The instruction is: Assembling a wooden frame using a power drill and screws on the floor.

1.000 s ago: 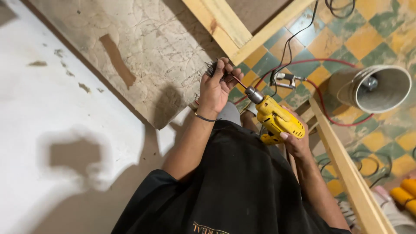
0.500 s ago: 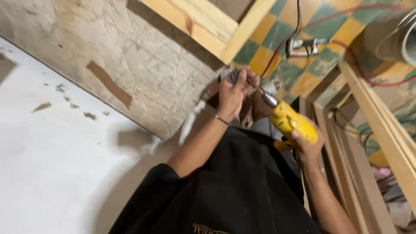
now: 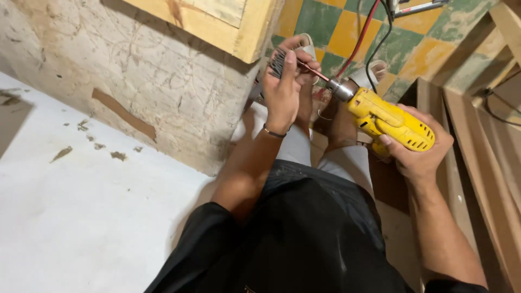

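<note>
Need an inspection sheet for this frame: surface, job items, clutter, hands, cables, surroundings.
Surface: white board with brown scraps; green-and-yellow tiled floor.
Job's things: yellow drill, bit fitted, aimed at the left hand.
Clutter: brown debris on the board.
Grippers: left hand pinches dark, thin pieces at the bit's tip; right hand grips the drill.
Cables: red cable and black cable across the tiles.
Surroundings: wooden frame, cracked marble slab, timber battens.

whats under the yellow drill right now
Under the yellow drill lie the person's legs in pale trousers and a sandalled foot. The right hand hides the drill's grip.
</note>
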